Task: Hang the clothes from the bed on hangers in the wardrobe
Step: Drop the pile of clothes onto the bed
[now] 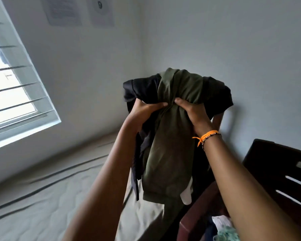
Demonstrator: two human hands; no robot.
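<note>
Gripping a bundle of clothes held up in the air, the left hand [147, 110] and the right hand [192, 111] each have their fingers curled into the fabric, thumbs nearly meeting at the middle. The bundle is an olive green garment [172, 145] draped over the front, with a black garment [141, 87] bunched behind and spilling out on both sides; a bit of white cloth [186, 195] peeks out at the lower edge. It hangs clear above the bed [42, 206], whose bare quilted mattress lies below beside the window [10, 87]. A dark wooden chair [281, 171] stands at the right, and an orange wristband [208, 134] sits on the right wrist. By my judgement the task is at its early stage: clothes are off the bed, but no hanger and no wardrobe are in view, so carrying, hanging each piece and placing it all remain.
</note>
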